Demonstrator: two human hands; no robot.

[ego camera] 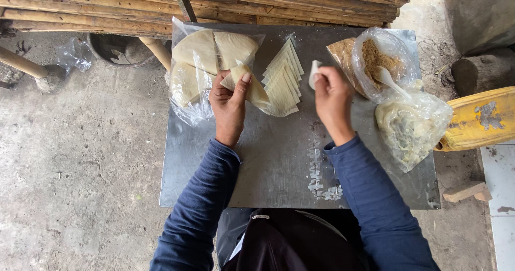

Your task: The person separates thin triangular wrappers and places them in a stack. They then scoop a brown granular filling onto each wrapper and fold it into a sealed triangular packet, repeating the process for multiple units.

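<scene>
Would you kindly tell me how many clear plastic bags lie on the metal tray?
3: a wrapper bag at the tray's back left, a brown-filling bag back right, a pale-filling bag below it.

There is one view, from a camera worn on the person's head, looking almost straight down from close above. It takes in the metal table, both forearms and the concrete floor around.

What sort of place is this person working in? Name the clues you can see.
Probably a rough outdoor or open-sided food-preparation spot, not a fitted kitchen. A bare metal tabletop stands on a stained concrete floor, stacked bamboo poles lie behind it, and the left hand holds a pastry wrapper.
</scene>
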